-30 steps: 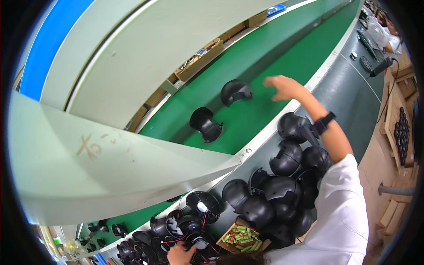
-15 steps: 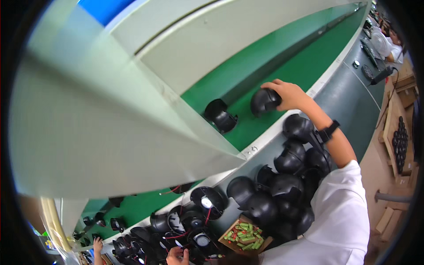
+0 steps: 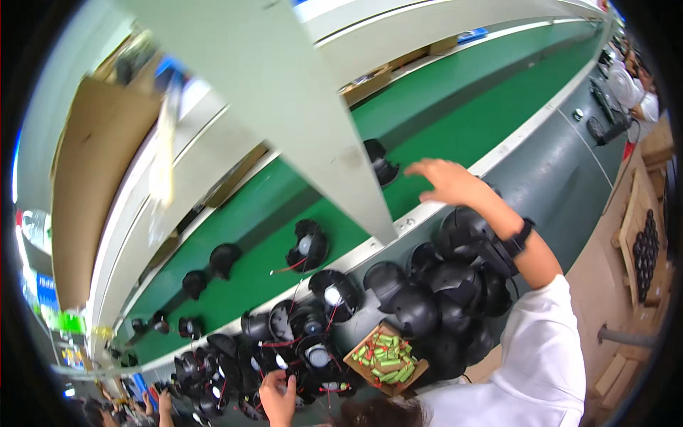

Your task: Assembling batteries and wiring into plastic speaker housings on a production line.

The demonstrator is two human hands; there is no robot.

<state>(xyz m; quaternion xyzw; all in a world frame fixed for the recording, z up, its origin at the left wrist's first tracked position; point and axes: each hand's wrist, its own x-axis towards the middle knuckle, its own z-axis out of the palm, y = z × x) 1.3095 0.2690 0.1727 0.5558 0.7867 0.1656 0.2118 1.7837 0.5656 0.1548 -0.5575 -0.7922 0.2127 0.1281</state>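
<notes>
a long green belt (image 3: 462, 114) runs diagonally across the room, edged on its near side by a pale rail (image 3: 514, 142). beside the rail stretches a dark grey bench (image 3: 551, 162), a thin seam crossing its far part, with a white fan (image 3: 623, 87) near its far end. a broad pale grey post (image 3: 313, 92) slants in front of the belt, and a large brown cardboard sheet (image 3: 107, 164) stands to the left, where bright light glares near the rim. on the right, the tan floor (image 3: 569, 274) carries wooden boards (image 3: 616, 375) and a grey pipe (image 3: 626, 336).
</notes>
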